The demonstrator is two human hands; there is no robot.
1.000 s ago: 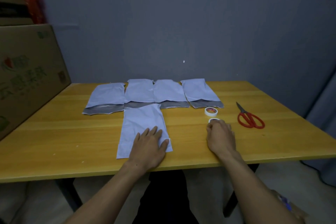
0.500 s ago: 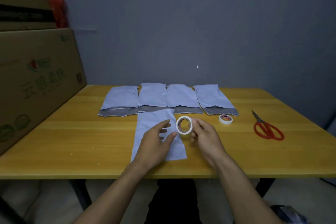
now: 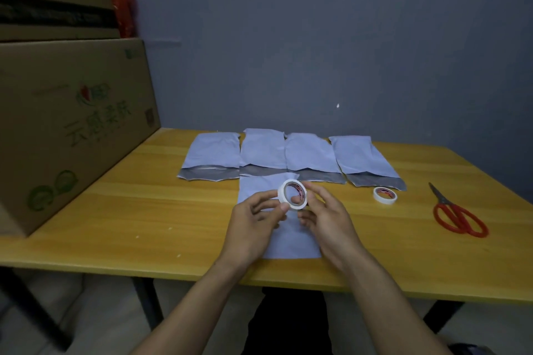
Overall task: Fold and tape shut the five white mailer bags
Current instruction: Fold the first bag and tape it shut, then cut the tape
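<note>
Both hands were up over the surface (image 3: pixel 144 210) with a tape roll (image 3: pixel 292 198) held between them, on edge, its hole facing the person. The left hand (image 3: pixel 253 219) pinched the near rim between thumb and forefinger. The right hand (image 3: pixel 326 216) had its fingers (image 3: pixel 313 199) curled round the far side, one tip showing through the core.

The nearest bag (image 3: pixel 291 242) lay flat under the hands at six o'clock from the roll. The four other bags (image 3: pixel 305 153) lay in a row at twelve, grey flaps open toward the person. A second roll (image 3: pixel 385 195) sat at three o'clock, with the scissors (image 3: pixel 458 216) beyond it.

The roll looked light and stiff, best gripped by its rim. The bags looked thin, limp and slick, likely to slide. I'd pin one with a flat palm and lift the flap by its edge.
</note>
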